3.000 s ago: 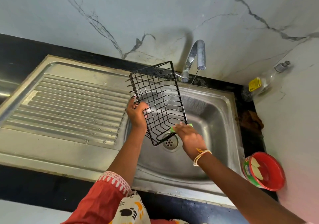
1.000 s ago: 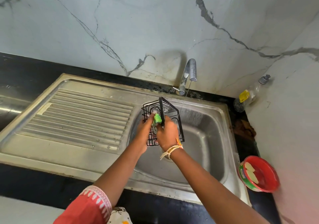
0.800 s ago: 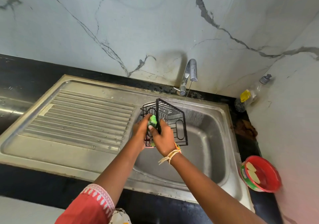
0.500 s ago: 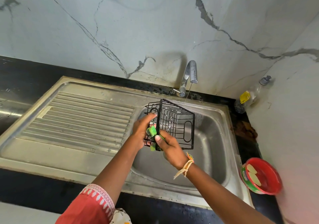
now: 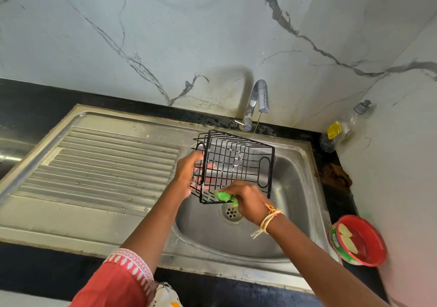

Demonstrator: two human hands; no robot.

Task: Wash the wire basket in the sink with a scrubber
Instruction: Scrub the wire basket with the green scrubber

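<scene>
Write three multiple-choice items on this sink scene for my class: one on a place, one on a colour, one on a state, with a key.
1. Where is the red plastic tub?
A. on the ribbed drainboard
B. on the dark counter right of the steel sink
C. in the basin

2. What colour is the scrubber in the right hand?
A. green
B. yellow
C. blue

3. How is the black wire basket held?
A. lying flat in the basin
B. hanging from the chrome tap
C. lifted, gripped by the left hand

Key: B, it sits beside the right rim; A, bright green shows at the fingers; C, fingers curl round its wires above the drain.
</scene>
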